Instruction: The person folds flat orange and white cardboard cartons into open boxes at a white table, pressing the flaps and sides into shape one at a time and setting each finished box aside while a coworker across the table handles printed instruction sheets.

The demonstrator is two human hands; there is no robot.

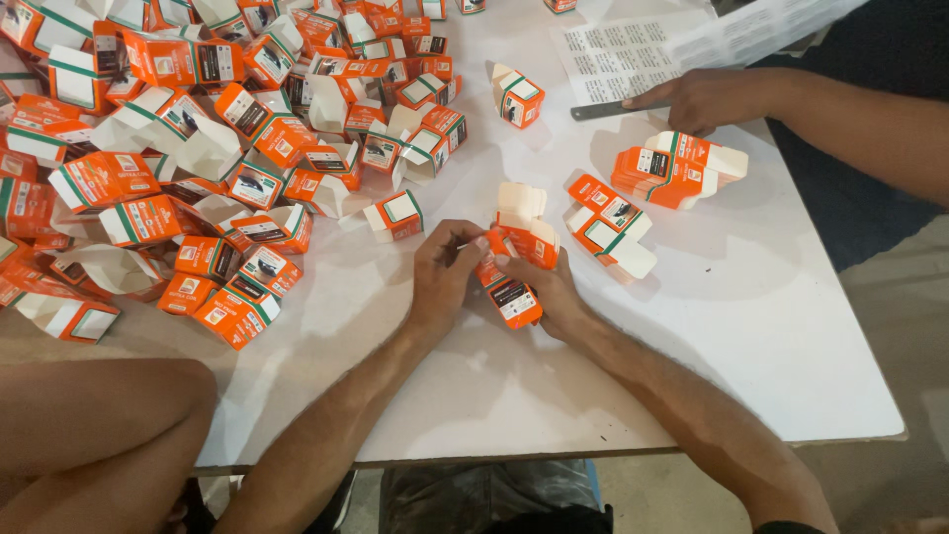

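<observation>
A small orange and white carton (512,265) with its top flaps open is gripped between both my hands over the white table (751,326). My left hand (442,276) pinches its left side with fingers curled. My right hand (547,289) wraps its lower right side. Another folded orange carton (393,215) lies just beyond my left hand. Two flat cartons (610,225) lie to the right of my right hand.
A large heap of orange cartons (198,148) covers the table's left and far side. Another person's hand (704,98) at the far right rests by a metal blade (605,110), printed sheets (633,54) and a stack of flat cartons (677,168). Someone's bare leg (89,435) is at lower left.
</observation>
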